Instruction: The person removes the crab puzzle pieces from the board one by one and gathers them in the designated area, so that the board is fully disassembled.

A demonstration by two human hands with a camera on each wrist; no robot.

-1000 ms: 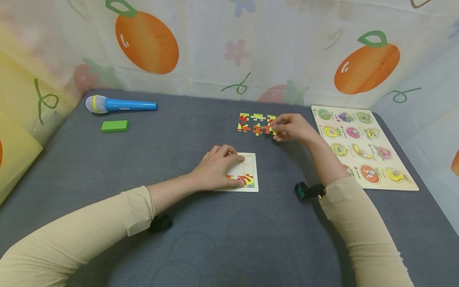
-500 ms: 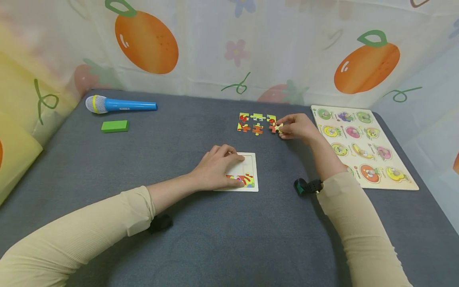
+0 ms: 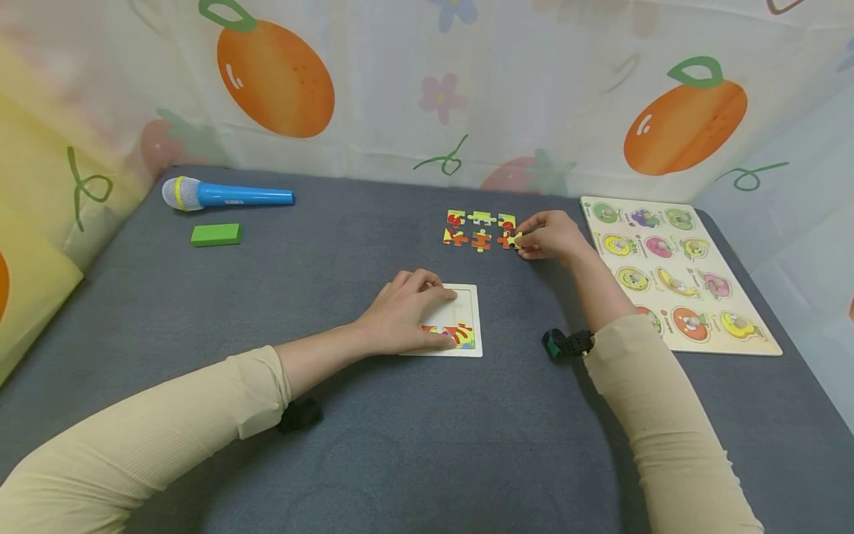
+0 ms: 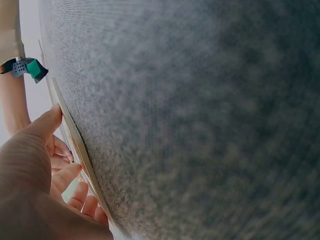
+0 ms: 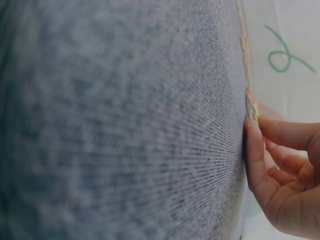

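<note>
In the head view my left hand (image 3: 400, 315) rests across a small white puzzle tray (image 3: 470, 297), its fingers and thumb spread over it. Colourful pieces (image 3: 463, 336) fill the visible lower strip of the tray; the hand hides its left part. My right hand (image 3: 550, 236) pinches a red and yellow puzzle piece (image 3: 508, 240) between thumb and finger, at the right end of two rows of loose puzzle pieces (image 3: 480, 239). In the right wrist view the held piece (image 5: 253, 107) is tilted at the fingertips, close to the table surface.
A wooden fruit peg board (image 3: 690, 285) lies on the right, beside my right forearm. At the far left are a blue toy microphone (image 3: 243, 195) and a green block (image 3: 216, 235). A patterned curtain (image 3: 373, 89) borders the table's (image 3: 427, 445) back edge.
My right hand has drawn the pinched puzzle piece a little to the right, away from its row, then slightly back left. The left hand stays on the tray.
</note>
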